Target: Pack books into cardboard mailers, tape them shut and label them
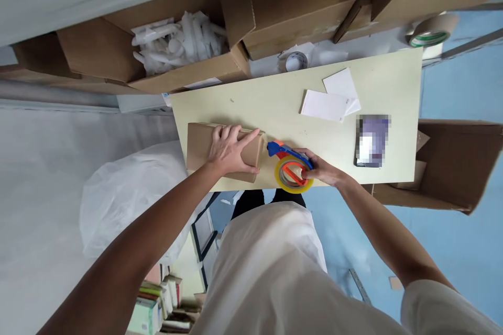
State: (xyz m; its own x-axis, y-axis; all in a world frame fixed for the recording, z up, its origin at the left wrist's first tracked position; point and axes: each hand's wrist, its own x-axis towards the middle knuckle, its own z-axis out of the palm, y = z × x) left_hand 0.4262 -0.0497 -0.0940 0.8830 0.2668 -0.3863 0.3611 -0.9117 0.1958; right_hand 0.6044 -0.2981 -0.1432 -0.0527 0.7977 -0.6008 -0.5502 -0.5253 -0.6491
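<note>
A small closed cardboard box lies on the pale yellow table near its front left edge. My left hand presses flat on top of the box's right end, fingers spread. Just right of the box, my right hand grips a blue and orange tape dispenser with a yellowish tape roll. The dispenser's blue nose touches or nearly touches the box's right end.
White paper slips and a blurred purple item lie on the table's right half. An open carton of white plastic parts stands behind, a tape roll at far right, an open carton right, a white bag left.
</note>
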